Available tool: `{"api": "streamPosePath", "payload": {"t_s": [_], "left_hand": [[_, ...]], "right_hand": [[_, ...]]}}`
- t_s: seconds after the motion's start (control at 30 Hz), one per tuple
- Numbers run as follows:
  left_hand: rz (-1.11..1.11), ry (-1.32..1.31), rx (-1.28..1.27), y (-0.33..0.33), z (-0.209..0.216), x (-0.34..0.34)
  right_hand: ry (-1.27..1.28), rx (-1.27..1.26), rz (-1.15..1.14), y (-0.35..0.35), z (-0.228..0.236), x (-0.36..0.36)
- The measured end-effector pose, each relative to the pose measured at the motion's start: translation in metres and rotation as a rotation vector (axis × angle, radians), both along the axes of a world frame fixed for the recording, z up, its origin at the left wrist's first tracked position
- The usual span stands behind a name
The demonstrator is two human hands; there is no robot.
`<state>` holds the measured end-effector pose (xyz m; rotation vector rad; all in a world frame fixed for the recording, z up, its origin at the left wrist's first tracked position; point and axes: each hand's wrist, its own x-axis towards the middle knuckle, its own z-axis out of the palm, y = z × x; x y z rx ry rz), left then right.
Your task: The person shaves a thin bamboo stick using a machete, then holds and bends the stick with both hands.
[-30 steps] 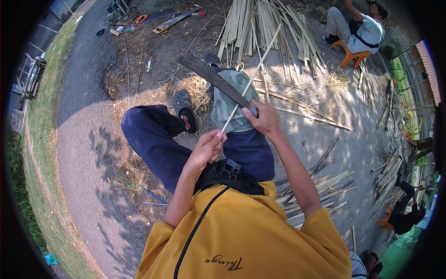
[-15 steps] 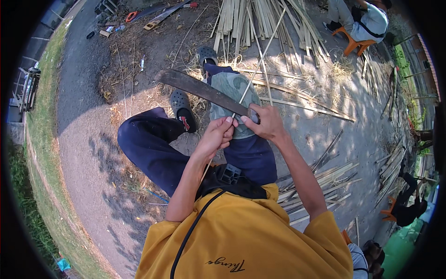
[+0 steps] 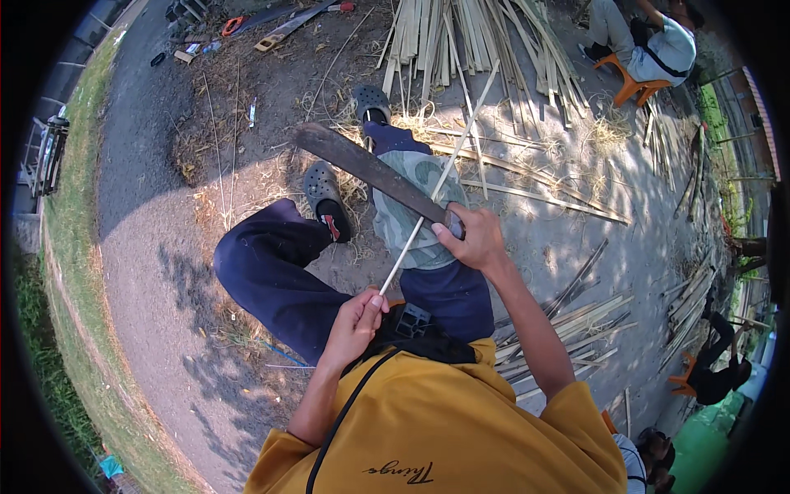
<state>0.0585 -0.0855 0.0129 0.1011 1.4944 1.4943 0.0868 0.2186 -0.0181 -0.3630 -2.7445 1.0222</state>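
Observation:
My left hand (image 3: 358,321) pinches the near end of a thin pale bamboo strip (image 3: 401,258), close to my waist. The strip slants up and away to the right, crossing the machete near its handle end. My right hand (image 3: 476,237) is closed round the handle of that machete (image 3: 362,169), whose long dark blade points to the far left. Under the blade and strip, a camouflage cloth (image 3: 411,245) lies over my right leg. Whether the strip touches the edge is hard to make out, and my fingers mostly hide the handle.
A big pile of pale strips (image 3: 428,49) lies beyond my feet, with more strips (image 3: 568,329) at my right. Saws (image 3: 296,26) lie at the far left. A person on an orange stool (image 3: 629,81) sits at the far right; others are at the right rim.
My left hand has drawn back toward my waist, pulling the strip past the blade. The machete and right hand have shifted slightly right and nearer.

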Motion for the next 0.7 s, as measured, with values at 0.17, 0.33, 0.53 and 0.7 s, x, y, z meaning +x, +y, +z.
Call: {"api": "streamPosePath", "payload": {"t_s": [0.17, 0.33, 0.53, 0.7], "left_hand": [[-0.031, 0.074, -0.146, -0.055, 0.017, 0.016], [-0.015, 0.098, -0.142, -0.055, 0.006, 0.013], [-0.047, 0.223, 0.012, 0.013, -0.018, -0.013], [-0.103, -0.162, 0.173, 0.079, -0.018, -0.068]], "right_hand": [[0.008, -0.055, -0.017, -0.001, 0.001, -0.002], [0.044, -0.081, -0.039, -0.005, -0.001, -0.009], [0.025, -0.135, 0.001, 0.001, -0.004, 0.003], [0.051, -0.067, 0.107, -0.005, 0.006, 0.001]]}}
